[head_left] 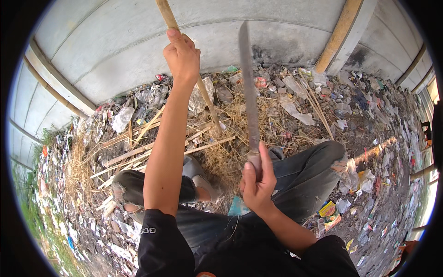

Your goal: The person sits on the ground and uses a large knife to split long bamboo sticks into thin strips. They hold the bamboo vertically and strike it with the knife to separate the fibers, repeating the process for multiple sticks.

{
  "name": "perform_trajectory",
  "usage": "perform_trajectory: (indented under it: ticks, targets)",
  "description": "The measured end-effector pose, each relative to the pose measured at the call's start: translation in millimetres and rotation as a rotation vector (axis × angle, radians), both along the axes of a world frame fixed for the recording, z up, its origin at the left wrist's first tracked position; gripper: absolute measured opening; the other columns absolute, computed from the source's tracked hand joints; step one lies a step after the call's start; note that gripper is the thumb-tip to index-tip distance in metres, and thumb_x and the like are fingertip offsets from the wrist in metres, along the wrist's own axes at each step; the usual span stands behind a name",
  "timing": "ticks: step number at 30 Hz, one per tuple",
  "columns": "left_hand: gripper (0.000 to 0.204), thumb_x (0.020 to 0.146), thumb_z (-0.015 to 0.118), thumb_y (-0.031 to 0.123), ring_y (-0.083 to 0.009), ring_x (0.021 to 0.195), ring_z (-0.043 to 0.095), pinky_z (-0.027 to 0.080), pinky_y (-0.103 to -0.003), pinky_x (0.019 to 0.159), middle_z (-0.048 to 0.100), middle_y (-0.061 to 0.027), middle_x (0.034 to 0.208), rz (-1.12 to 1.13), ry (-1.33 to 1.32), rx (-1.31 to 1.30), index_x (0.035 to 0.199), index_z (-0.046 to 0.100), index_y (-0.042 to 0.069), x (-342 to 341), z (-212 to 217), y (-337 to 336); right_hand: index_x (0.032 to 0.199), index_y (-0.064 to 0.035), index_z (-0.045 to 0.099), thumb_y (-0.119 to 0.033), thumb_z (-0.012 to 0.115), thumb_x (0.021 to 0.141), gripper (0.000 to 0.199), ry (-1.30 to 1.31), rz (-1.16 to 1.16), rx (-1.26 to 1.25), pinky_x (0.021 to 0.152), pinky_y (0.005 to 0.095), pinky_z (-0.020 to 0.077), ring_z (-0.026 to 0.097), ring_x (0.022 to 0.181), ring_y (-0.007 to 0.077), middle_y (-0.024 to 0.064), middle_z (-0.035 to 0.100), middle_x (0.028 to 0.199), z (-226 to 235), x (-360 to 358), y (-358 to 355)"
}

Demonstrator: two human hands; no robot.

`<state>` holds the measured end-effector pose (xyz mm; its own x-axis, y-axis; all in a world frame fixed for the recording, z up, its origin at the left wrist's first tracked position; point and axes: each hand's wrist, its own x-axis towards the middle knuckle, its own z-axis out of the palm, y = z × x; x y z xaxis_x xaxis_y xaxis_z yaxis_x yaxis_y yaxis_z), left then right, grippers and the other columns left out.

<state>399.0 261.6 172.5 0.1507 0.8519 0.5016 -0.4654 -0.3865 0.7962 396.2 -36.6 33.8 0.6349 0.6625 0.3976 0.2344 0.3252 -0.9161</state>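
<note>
Left hand (182, 55) grips an upright bamboo pole (196, 74) while the right hand (257, 184) clasps a raised long knife (249, 87), apparently mid-trimming; the next cut calls for a controlled swing well clear of the gripping fingers.

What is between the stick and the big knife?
In the head view, only dry straw and litter on the ground show between the bamboo stick and the long knife.

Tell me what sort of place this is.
Likely an outdoor dumping spot beside a concrete wall: plastic litter covers the dirt, with dry straw and split bamboo strips heaped by it.
</note>
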Motion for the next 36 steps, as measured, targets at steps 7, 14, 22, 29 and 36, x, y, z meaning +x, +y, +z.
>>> perform_trajectory:
  ticks: [7, 14, 22, 29, 36]
  targets:
    - [0.072, 0.099, 0.040, 0.070, -0.0079, 0.046, 0.025, 0.023, -0.026, 0.041, 0.028, 0.0035, 0.054, 0.090, -0.022, -0.065, 0.058, 0.029, 0.012, -17.0, -1.1, 9.8, 0.154, -0.0047, 0.037, -0.011, 0.054, 0.104, 0.053, 0.387, 0.118, -0.230, 0.041, 0.0226, 0.0407, 0.045, 0.045, 0.0040, -0.0008, 0.050, 0.066, 25.8, 28.6, -8.1]
    - [0.073, 0.100, 0.037, 0.071, -0.0087, 0.046, 0.026, 0.024, -0.027, 0.041, 0.028, 0.0035, 0.054, 0.055, 0.028, -0.014, 0.059, 0.030, 0.011, 11.1, -2.4, 4.1, 0.157, -0.0049, 0.031, -0.011, 0.050, 0.105, 0.055, 0.241, -0.046, 0.107, 0.042, 0.0214, 0.0410, 0.045, 0.045, 0.0034, -0.0011, 0.052, 0.068, 41.3, -8.0, 6.3]
    - [0.073, 0.099, 0.037, 0.072, -0.0089, 0.046, 0.026, 0.025, -0.026, 0.041, 0.028, 0.0033, 0.055, 0.058, 0.027, -0.102, 0.059, 0.028, 0.012, -19.1, -19.2, 18.4, 0.156, -0.0077, 0.034, -0.016, 0.053, 0.106, 0.054, 0.390, -0.021, -0.045, 0.039, 0.0205, 0.0411, 0.046, 0.045, 0.0028, -0.0003, 0.051, 0.068, 84.8, 39.4, 13.9]
    - [0.070, 0.098, 0.033, 0.074, -0.0089, 0.043, 0.021, 0.021, -0.027, 0.040, 0.021, 0.0046, 0.053, 0.060, 0.027, -0.022, 0.061, 0.023, 0.015, 3.9, -11.0, 17.5, 0.156, -0.0018, 0.032, -0.012, 0.049, 0.105, 0.055, 0.014, -0.049, 0.076, 0.044, 0.0238, 0.0430, 0.047, 0.047, 0.0053, 0.0017, 0.054, 0.068, 24.7, 7.4, 5.9]
    - [0.071, 0.099, 0.035, 0.072, -0.0091, 0.044, 0.024, 0.024, -0.027, 0.040, 0.026, 0.0037, 0.053, 0.199, -0.004, -0.035, 0.059, 0.027, 0.014, -32.1, 26.0, 2.4, 0.156, -0.0077, 0.036, -0.009, 0.053, 0.104, 0.055, 0.407, 0.092, -0.424, 0.040, 0.0270, 0.0433, 0.047, 0.043, 0.0071, -0.0005, 0.053, 0.068, -50.7, 33.1, -25.4]
